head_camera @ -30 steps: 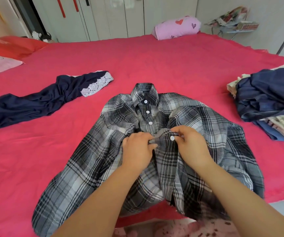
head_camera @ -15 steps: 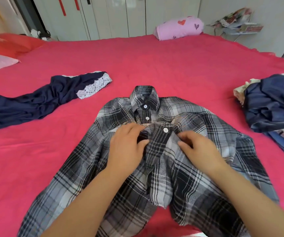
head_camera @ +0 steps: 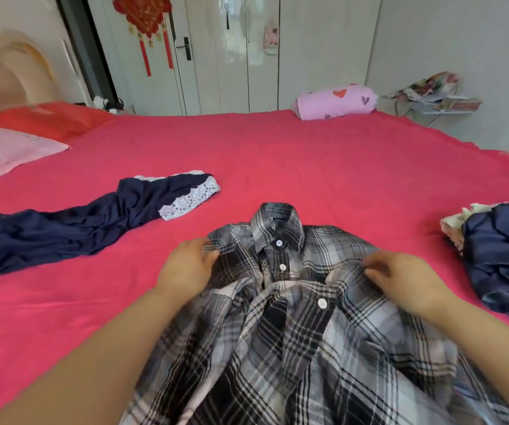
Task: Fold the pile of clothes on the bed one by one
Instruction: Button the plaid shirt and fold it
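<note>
The plaid shirt (head_camera: 293, 348) lies face up on the red bed (head_camera: 308, 167) at 6 o'clock, collar (head_camera: 277, 216) pointing to 12, its top buttons done up; the hands sit wide apart, one at each shoulder. The left hand (head_camera: 185, 268) pinches the shoulder seam at 9 o'clock of the collar between thumb and fingertips; the right hand (head_camera: 400, 277) has its fingers bent onto the cloth at 3 o'clock of the collar, though whether a fold is caught between them I cannot tell (that edge is smeared).

The step looks like squaring the shirt before folding; it would go best with both shoulders drawn outward evenly, so the button placket runs straight from 12 to 6; the bunched ridge below the second button wants smoothing flat first, or the crease will be folded in.

Both sleeves and the hem run out of view at 6 o'clock, so how they lie is unknown. At 3 o'clock the pile of clothes (head_camera: 498, 250) is cut by the edge; only a navy piece on pale ones shows. A navy garment with lace trim (head_camera: 93, 222) sprawls at 9 o'clock, unfolded.
</note>
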Available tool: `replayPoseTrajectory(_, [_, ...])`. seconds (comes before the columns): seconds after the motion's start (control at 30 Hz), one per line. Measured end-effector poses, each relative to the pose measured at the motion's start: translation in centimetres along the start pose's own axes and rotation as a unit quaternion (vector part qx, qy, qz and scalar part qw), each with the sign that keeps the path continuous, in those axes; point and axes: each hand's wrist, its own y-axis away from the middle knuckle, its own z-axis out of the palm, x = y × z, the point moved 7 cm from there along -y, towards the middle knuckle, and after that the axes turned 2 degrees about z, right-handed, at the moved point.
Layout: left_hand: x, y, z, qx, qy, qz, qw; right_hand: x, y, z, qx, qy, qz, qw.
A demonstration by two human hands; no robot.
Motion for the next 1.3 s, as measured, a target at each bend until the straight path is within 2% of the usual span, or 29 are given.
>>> replayPoseTrajectory(0.17, [-1.4, -6.7, 2.3, -0.029, -0.029, -0.042, 0.998, -0.2, -7.7, 1.5, 0.009, 0.038, -0.014, 0.999])
replayPoseTrajectory(0.3, [-3.3, -10.3, 6.1, -0.068, -0.011, -0.106, 0.992, -0.7, -13.1, 4.8, -0.024, 0.045, -0.002, 0.999])
replayPoseTrajectory(0.4, [-3.8, -12.2, 7.8, -0.076, -0.010, -0.083, 0.994, -0.2, -15.6, 8.0, -0.078, 0.029, 0.039, 0.996])
replayPoseTrajectory(0.47, [-3.9, -13.8, 7.0, -0.027, -0.014, -0.059, 0.998, -0.1, -17.1, 9.0, -0.080, 0.071, 0.022, 0.994])
replayPoseTrajectory(0.6, [-4.7, -18.0, 2.1, 0.075, -0.062, -0.008, 0.995, 0.7, -20.8, 6.1, 0.021, 0.078, 0.007, 0.997])
replayPoseTrajectory(0.73, [-5.3, -22.1, -2.7, 0.107, -0.197, 0.058, 0.973, 1.8, -24.3, 1.7, 0.102, 0.092, 0.032, 0.990])
replayPoseTrajectory(0.83, [-5.3, -24.8, -4.9, 0.152, -0.262, 0.059, 0.951, 1.1, -27.2, -0.8, 0.167, 0.103, 0.025, 0.980])
replayPoseTrajectory(1.0, [-6.1, -28.3, -3.7, 0.179, -0.268, 0.016, 0.946, 0.0, -30.7, -0.6, 0.221, 0.142, 0.024, 0.965])
replayPoseTrajectory(1.07, [-7.2, -28.6, -1.3, 0.162, -0.276, -0.005, 0.947, 0.8, -31.1, 1.7, 0.208, 0.179, 0.035, 0.961])
replayPoseTrajectory(1.17, [-7.7, -27.3, 3.6, 0.098, -0.331, -0.031, 0.938, 2.5, -30.5, 6.9, 0.117, 0.220, 0.079, 0.965])
replayPoseTrajectory(1.23, [-6.4, -26.2, 5.4, 0.097, -0.336, 0.002, 0.937, 2.6, -30.2, 8.3, 0.090, 0.219, 0.076, 0.969])
replayPoseTrajectory(1.3, [-3.2, -25.0, 5.3, 0.143, -0.286, 0.070, 0.945, 1.1, -30.1, 7.9, 0.094, 0.160, 0.040, 0.982])
